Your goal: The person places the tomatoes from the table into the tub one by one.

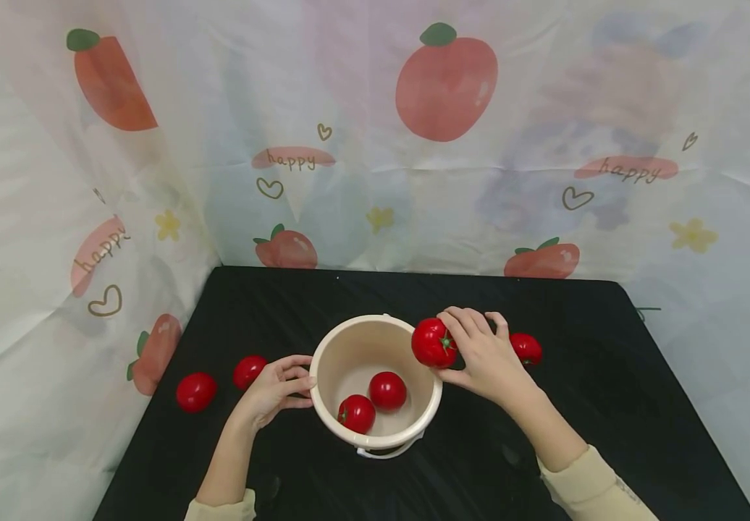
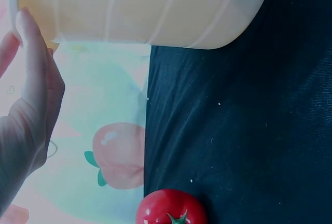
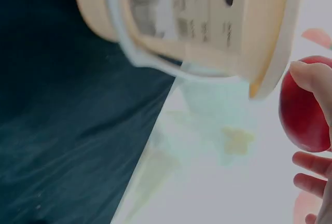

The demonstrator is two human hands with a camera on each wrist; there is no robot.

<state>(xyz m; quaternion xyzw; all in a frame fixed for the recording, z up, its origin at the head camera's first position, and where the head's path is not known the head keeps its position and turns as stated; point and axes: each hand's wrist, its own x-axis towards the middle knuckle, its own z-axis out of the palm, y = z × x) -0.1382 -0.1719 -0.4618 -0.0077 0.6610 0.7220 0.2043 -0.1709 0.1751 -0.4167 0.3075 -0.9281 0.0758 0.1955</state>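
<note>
1. Setting: pale printed backdrop (image 1: 349, 87), fruit and "happy" lettering on it; black worktop (image 1: 609, 405) in front of me. Clock readings from the bucket's centre, twelve pointing away from me.

2. Left hand (image 1: 277, 394) at nine o'clock. Fingers fairly straight, tips resting against the rim of the cream bucket (image 1: 349, 347); no grip seen. Probably a steadying touch, to stop it sliding or tipping.

3. Right hand (image 1: 482, 358) well apart from the left, bucket between. Thumb and fingers pinch the held tomato (image 1: 428, 346) at two o'clock, by the rim; whether it touches, I cannot tell. Taken from the outer side, I judge, so its inner face stays free toward the opening.

4. Bucket upright. Inside, on its floor: one tomato near the centre (image 1: 387, 391), another toward seven (image 1: 357, 414), touching or nearly so. The handle (image 1: 393, 454) hangs at six, clear of the mouth.

5. Outside, on the worktop: a tomato just beyond my left hand (image 1: 248, 371) and an outermost tomato (image 1: 196, 392), both around nine; a partly hidden tomato (image 1: 528, 349) near three, behind my right hand.
</note>
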